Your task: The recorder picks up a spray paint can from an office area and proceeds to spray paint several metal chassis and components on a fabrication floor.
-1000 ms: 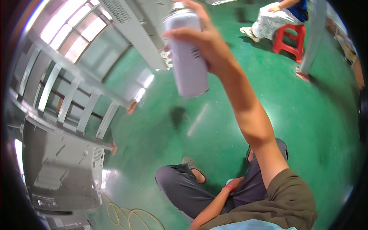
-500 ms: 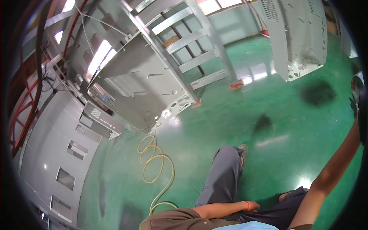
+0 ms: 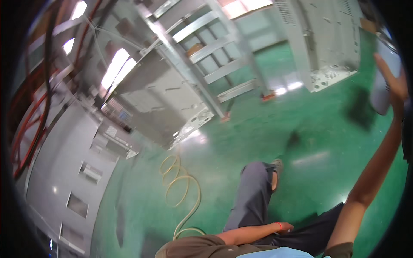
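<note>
My right arm reaches up along the right edge. My right hand is closed round a pale cylindrical bottle with a metallic top; the rim of the picture cuts off part of the grip. Low in the middle, my left hand hangs beside my dark trousers, a red band at its wrist. Its fingers look loosely curled, and nothing shows in them.
Large grey sheet-metal cabinets stand on the green floor, another cabinet at the far right. Between them rises a metal rack. A coiled yellow hose lies near my leg. Panels with cut-outs fill the left.
The bottle has come into clear sight at the right edge with my right hand on it; before, only a metallic round part showed there. The view has shifted slightly; my left hand stays low.
</note>
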Action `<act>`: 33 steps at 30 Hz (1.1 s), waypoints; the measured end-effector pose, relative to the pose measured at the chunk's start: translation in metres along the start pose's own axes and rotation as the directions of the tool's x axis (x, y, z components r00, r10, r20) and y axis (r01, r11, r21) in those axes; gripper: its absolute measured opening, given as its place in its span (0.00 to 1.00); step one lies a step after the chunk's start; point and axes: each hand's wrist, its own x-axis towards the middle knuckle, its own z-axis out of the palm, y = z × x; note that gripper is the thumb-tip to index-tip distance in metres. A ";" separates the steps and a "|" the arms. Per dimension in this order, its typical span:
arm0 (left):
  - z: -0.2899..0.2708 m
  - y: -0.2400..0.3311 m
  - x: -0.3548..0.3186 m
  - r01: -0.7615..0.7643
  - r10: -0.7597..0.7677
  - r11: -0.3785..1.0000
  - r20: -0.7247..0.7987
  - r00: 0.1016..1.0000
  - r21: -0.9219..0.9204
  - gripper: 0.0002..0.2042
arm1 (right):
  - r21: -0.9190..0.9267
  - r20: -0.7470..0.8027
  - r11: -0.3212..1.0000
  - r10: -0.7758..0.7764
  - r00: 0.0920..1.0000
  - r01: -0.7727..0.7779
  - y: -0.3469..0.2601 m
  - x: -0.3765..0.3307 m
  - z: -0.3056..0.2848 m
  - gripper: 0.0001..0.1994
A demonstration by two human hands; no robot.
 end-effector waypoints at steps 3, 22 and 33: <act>0.046 -0.019 0.009 -0.046 0.044 0.995 -0.029 0.999 -0.093 0.20 | 0.030 0.119 0.999 0.033 0.992 -0.037 -0.008 -0.010 0.027 0.37; -0.011 0.022 0.017 -0.073 0.125 0.948 0.153 0.980 -0.310 0.27 | -0.079 -0.371 0.962 -0.272 0.888 0.262 0.027 -0.009 0.069 0.33; -0.003 0.001 0.035 -0.211 0.220 0.934 0.000 0.975 -0.290 0.26 | -0.104 -0.362 0.984 -0.172 0.916 0.144 0.023 -0.017 0.097 0.32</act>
